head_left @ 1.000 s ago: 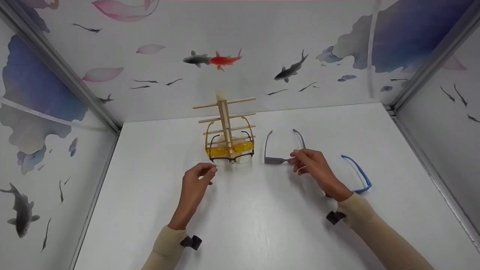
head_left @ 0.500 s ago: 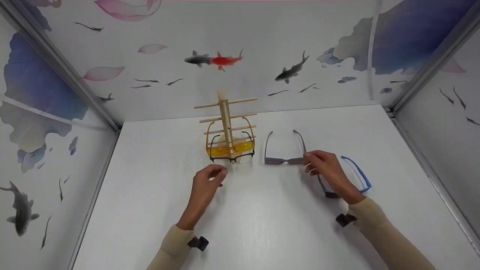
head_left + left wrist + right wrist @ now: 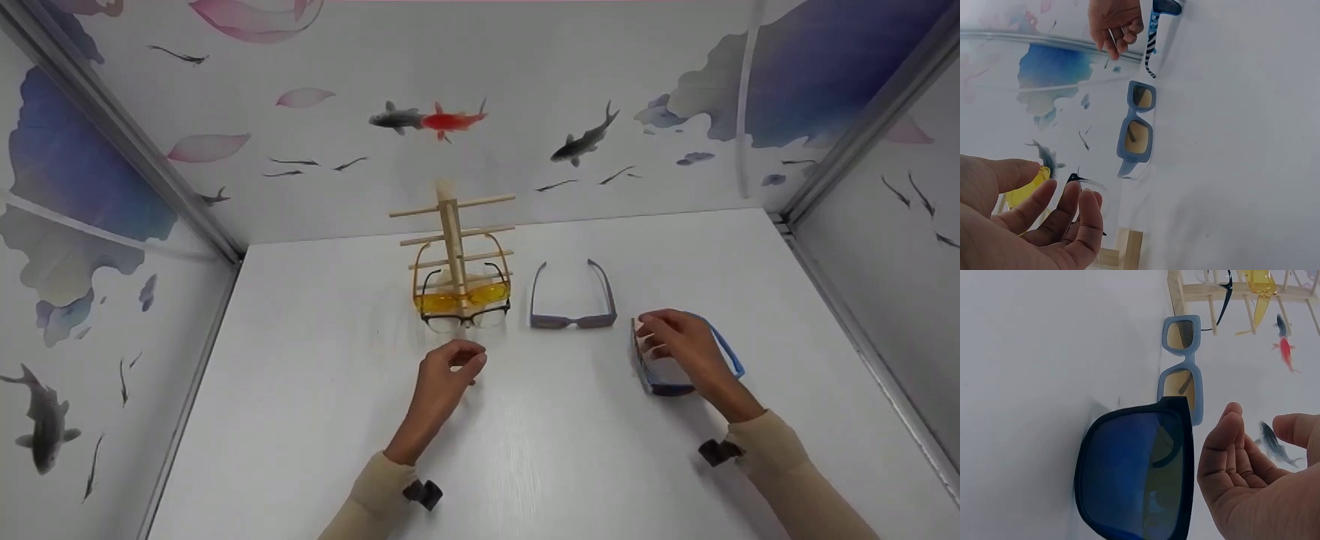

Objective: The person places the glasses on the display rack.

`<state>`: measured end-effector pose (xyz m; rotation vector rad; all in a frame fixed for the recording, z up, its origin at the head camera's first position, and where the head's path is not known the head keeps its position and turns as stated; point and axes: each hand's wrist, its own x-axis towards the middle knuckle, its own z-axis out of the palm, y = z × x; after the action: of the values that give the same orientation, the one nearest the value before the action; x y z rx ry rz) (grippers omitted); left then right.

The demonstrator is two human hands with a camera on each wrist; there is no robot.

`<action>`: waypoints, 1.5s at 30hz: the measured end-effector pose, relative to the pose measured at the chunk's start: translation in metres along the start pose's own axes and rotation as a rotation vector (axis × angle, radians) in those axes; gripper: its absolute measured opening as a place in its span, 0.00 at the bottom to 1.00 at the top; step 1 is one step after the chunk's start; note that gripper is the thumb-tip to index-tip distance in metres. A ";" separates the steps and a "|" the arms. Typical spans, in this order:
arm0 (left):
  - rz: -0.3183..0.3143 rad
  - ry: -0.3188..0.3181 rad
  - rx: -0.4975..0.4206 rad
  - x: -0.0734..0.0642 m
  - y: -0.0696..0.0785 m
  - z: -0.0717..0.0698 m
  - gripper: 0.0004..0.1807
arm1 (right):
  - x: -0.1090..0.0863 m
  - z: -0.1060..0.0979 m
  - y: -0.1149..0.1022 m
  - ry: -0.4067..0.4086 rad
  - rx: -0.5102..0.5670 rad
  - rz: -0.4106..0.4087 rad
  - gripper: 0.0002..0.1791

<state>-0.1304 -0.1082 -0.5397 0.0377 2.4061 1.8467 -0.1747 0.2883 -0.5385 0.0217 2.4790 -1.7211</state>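
My right hand [image 3: 686,349] hovers over blue-and-black sunglasses with dark blue lenses [image 3: 1129,472], its fingers loosely bent and a gap between thumb and fingertips in the right wrist view. One blue temple [image 3: 727,351] shows beyond it; the hand hides part of the frame. Left of it, greyish-blue sunglasses [image 3: 551,322] lie on the table with both temples spread backward. My left hand [image 3: 446,382] hangs in front of a wooden glasses stand [image 3: 451,225], fingers loosely curled and holding nothing. Yellow-lensed glasses [image 3: 439,303] and black-framed clear glasses [image 3: 448,318] hang on the stand.
The white table [image 3: 525,450] is bounded by a printed back wall [image 3: 517,60] and side walls in metal frames. Bare wooden pegs [image 3: 487,200] stick out near the stand's top.
My right hand has moved rightward from the greyish-blue sunglasses, which stay in place, to above the blue-and-black pair. The left hand has shifted right and slightly nearer.
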 end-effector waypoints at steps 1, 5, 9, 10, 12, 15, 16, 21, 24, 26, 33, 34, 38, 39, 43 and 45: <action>-0.001 -0.008 -0.003 0.000 -0.001 0.003 0.10 | -0.001 -0.002 0.001 0.003 0.001 0.000 0.29; -0.017 -0.035 -0.014 0.001 -0.004 0.012 0.12 | -0.007 -0.012 0.003 0.020 -0.003 0.013 0.30; -0.036 -0.058 -0.019 0.003 -0.005 0.020 0.13 | -0.011 -0.024 0.006 0.044 -0.028 0.017 0.30; -0.042 -0.060 -0.018 0.004 -0.005 0.022 0.13 | -0.012 -0.027 0.008 0.050 -0.032 0.014 0.30; -0.048 -0.066 -0.015 0.005 -0.006 0.027 0.12 | -0.015 -0.033 0.010 0.062 -0.035 0.007 0.30; -0.057 -0.075 -0.011 0.007 -0.007 0.034 0.13 | -0.020 -0.042 0.014 0.082 -0.054 0.002 0.30; -0.056 -0.079 -0.011 0.007 -0.007 0.036 0.14 | -0.021 -0.045 0.014 0.088 -0.060 0.000 0.29; -0.041 -0.097 -0.020 0.009 -0.008 0.047 0.15 | -0.027 -0.060 0.016 0.120 -0.108 -0.012 0.28; -0.035 -0.109 -0.030 0.010 -0.009 0.053 0.15 | -0.030 -0.069 0.017 0.140 -0.139 -0.021 0.28; -0.031 -0.121 -0.036 0.010 -0.009 0.056 0.15 | -0.031 -0.073 0.018 0.149 -0.158 -0.022 0.28; -0.047 -0.166 -0.053 0.012 -0.007 0.069 0.15 | -0.037 -0.084 0.025 0.214 -0.254 -0.004 0.27; -0.050 -0.173 -0.053 0.012 -0.008 0.071 0.15 | -0.039 -0.086 0.027 0.225 -0.277 0.003 0.28; -0.049 -0.199 -0.047 0.012 -0.011 0.080 0.15 | -0.042 -0.091 0.037 0.247 -0.340 0.029 0.29; -0.046 -0.206 -0.045 0.012 -0.011 0.081 0.15 | -0.043 -0.093 0.040 0.247 -0.346 0.038 0.29; -0.029 -0.223 -0.043 0.011 -0.014 0.089 0.15 | -0.043 -0.096 0.051 0.224 -0.362 0.066 0.31; -0.017 -0.228 -0.042 0.011 -0.016 0.093 0.15 | -0.043 -0.097 0.056 0.211 -0.366 0.082 0.32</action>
<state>-0.1317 -0.0223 -0.5793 0.2114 2.2067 1.7778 -0.1370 0.4013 -0.5526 0.2796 2.8617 -1.2704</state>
